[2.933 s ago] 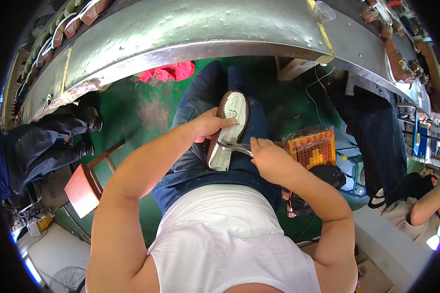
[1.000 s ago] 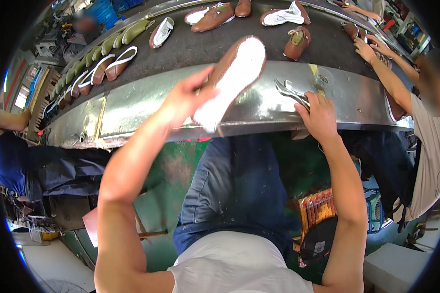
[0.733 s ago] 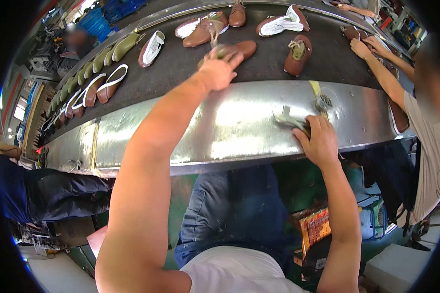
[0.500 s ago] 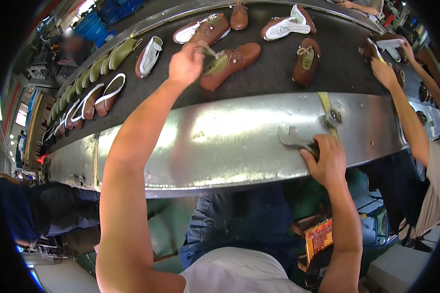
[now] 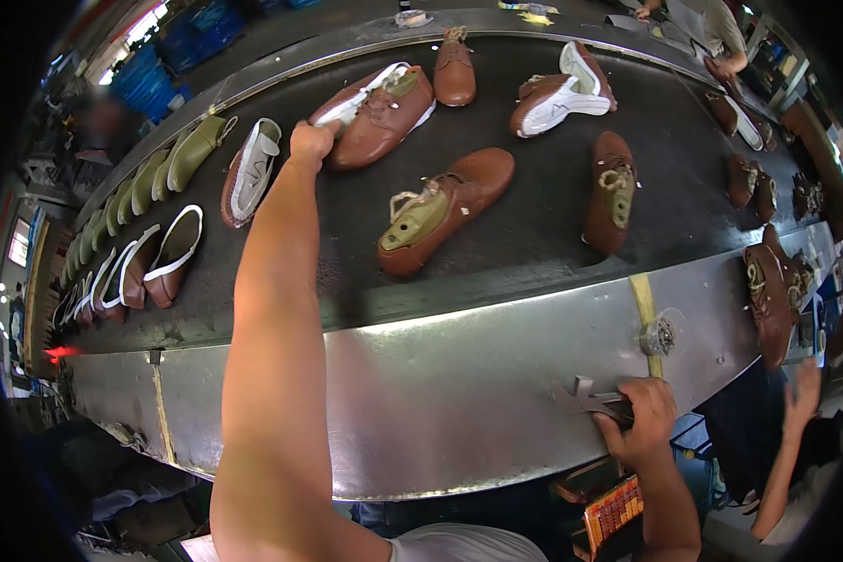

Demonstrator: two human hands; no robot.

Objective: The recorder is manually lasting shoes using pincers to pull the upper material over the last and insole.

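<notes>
My left hand (image 5: pixel 313 143) reaches far across the dark belt, its fingers closed on the near end of a brown shoe upper with white lining (image 5: pixel 348 101). Against that upper lies a laced brown shoe (image 5: pixel 377 126) on a green last. My right hand (image 5: pixel 643 419) rests on the metal ledge, wrapped round the handles of lasting pincers (image 5: pixel 585 398) whose metal head points left. Between the hands, a brown shoe on a green last (image 5: pixel 454 208) lies with its toe to the upper right. Another brown shoe (image 5: pixel 612 192) stands toe away from me.
Green lasts (image 5: pixel 189 155) and white-edged brown uppers (image 5: pixel 173 258) line the left. A small round container (image 5: pixel 660 335) sits by yellow tape on the metal ledge (image 5: pixel 459 393). Farther back lie a brown shoe (image 5: pixel 454 70) and white-lined upper (image 5: pixel 557 103). A co-worker's hand (image 5: pixel 802 393) is at right.
My left hand has let go of the middle shoe's lace and reached left and farther away to the white-lined upper. The view has tilted; my right hand keeps the pincers on the ledge.
</notes>
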